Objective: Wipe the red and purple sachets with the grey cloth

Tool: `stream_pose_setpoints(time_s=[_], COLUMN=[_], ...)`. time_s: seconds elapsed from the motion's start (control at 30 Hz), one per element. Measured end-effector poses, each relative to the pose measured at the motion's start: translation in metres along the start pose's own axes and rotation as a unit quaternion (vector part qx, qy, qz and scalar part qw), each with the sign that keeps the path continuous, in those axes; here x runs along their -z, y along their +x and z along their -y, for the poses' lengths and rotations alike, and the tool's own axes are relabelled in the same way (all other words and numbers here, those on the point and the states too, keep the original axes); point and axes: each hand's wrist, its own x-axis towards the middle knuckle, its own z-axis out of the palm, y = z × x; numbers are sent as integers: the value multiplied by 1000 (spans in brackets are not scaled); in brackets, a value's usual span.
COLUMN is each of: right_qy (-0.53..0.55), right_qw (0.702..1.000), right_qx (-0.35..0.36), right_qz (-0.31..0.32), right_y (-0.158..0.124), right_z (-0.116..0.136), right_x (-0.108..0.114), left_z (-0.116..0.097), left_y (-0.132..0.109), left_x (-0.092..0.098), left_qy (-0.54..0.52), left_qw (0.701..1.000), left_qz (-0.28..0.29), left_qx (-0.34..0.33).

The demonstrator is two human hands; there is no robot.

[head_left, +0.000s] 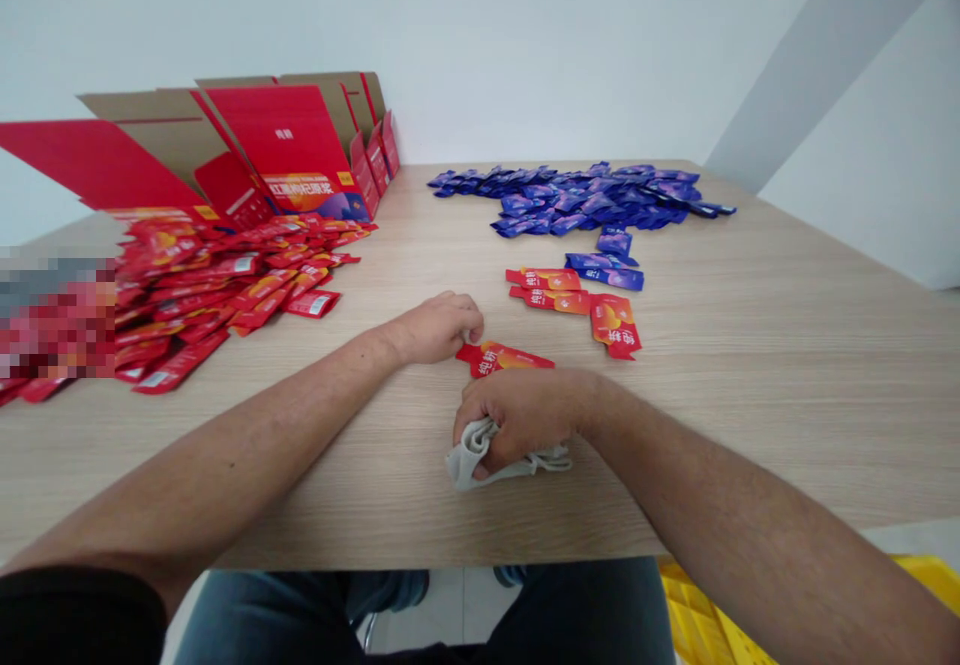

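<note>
My left hand (439, 329) has its fingers curled at the narrow left end of a red pouch (511, 356), which lies flat on the table and is pinched at that tip. My right hand (529, 410) grips a folded, whitish cloth (471, 457) against the table, just in front of the same pouch and partly covering its lower edge. Beyond my right hand lie two red pouches (551, 300) side by side and another red pouch (615, 323) turned crosswise.
Several blue pouches (592, 200) form a pile at the back, with a few loose blue pouches (606, 273) before it. At left are a heap of red pouches (195, 290) and open red boxes (277, 140). A yellow crate (705, 620) stands below the table's right front edge.
</note>
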Motion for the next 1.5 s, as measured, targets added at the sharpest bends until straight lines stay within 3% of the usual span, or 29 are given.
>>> stream_pose_setpoints(time_s=[0.13, 0.27, 0.43, 0.63, 0.87, 1.07, 1.2, 1.37, 1.5], right_qy=[23, 76, 98, 115, 111, 127, 153, 136, 90], right_qw=[999, 996, 994, 987, 987, 986, 984, 985, 983], right_qx=[2, 28, -17, -95, -101, -90, -70, -29, 1], right_qz=[28, 27, -34, -62, -58, -61, -65, -107, -158], right_y=[-3, -17, -34, -40, -40, -40, -42, -52, -53], right_z=[7, 12, -2, -22, -27, -27, -25, -18, -14], right_x=[-2, 10, 36, 51, 52, 52, 53, 57, 57], left_z=[-1, -16, -34, -38, -30, -26, -25, -28, -31], left_y=[-24, -39, -30, -20, -29, -28, -24, -29, -39], left_x=[-1, -6, -7, -7, -14, -14, -17, -8, 5], left_qy=[-28, -43, -5, 7, -3, 58, 118, 80, -59], left_qw=[997, 991, 991, 986, 990, 997, 992, 991, 976], left_qz=[-38, -63, -21, 14, -53, -41, -41, -110, -189], left_qx=[53, 108, 135, 165, 127, 24, -7, 4, 88])
